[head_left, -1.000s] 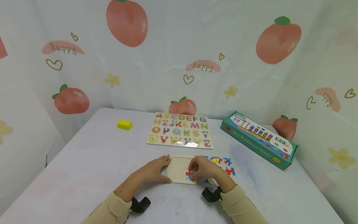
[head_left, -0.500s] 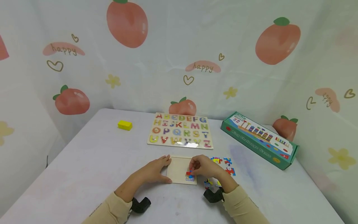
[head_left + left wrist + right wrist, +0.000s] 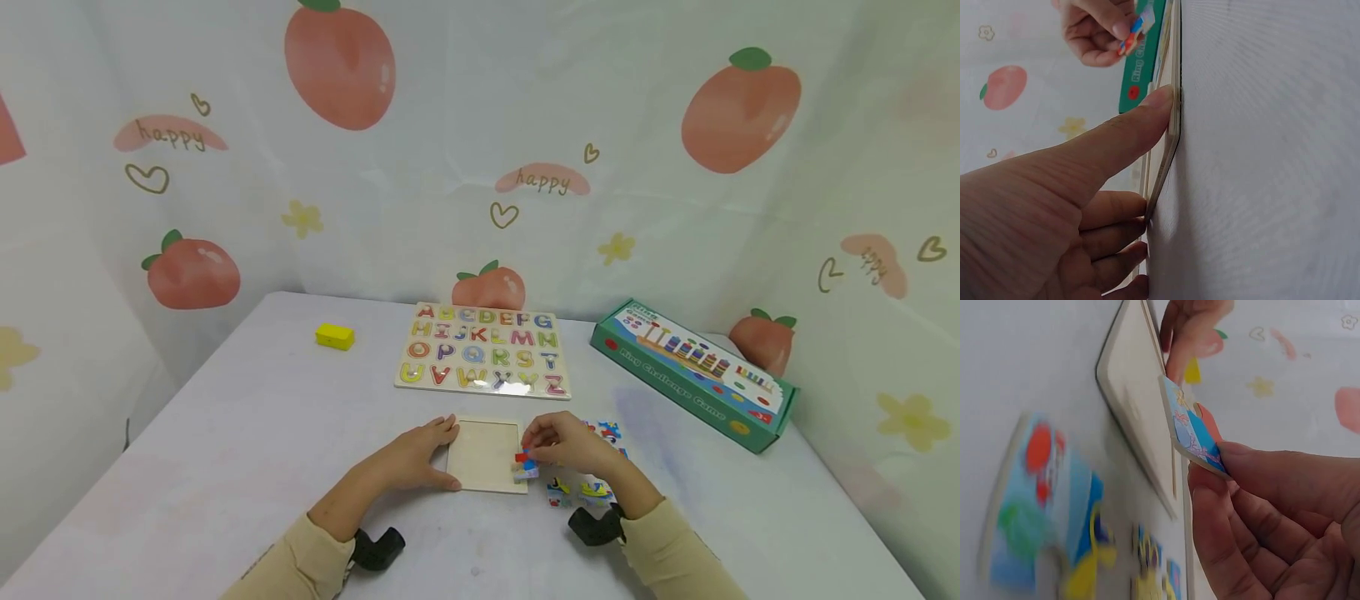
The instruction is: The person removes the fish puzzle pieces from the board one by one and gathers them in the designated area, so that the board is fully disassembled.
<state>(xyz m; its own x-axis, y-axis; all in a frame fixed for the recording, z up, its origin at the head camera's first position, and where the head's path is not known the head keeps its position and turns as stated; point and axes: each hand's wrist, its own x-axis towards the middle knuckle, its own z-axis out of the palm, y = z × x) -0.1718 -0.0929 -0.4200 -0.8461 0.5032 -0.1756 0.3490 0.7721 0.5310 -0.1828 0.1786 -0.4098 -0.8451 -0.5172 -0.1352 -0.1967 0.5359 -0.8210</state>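
A shallow wooden puzzle tray (image 3: 483, 454) lies flat on the table, its bare inside showing. My left hand (image 3: 422, 455) rests along the tray's left side, thumb at the near corner and fingers spread toward the far one. Between thumb and fingers, my right hand (image 3: 566, 442) pinches a jigsaw piece (image 3: 1191, 428) with blue, red and pale printing. That piece is raised and tilted over the tray's right edge. Several loose jigsaw pieces (image 3: 596, 492) lie right of the tray, partly covered by the right hand and forearm.
Behind the tray lies an alphabet puzzle board (image 3: 483, 350). A green Ring Challenge Game box (image 3: 693, 375) sits at the back right, and a yellow block (image 3: 335, 337) at the back left. A printed cloth (image 3: 420, 192) hangs behind the table.
The right hand has lifted the jigsaw piece from the tray's near right corner and carried it rightward to the edge. My left hand has kept its place.
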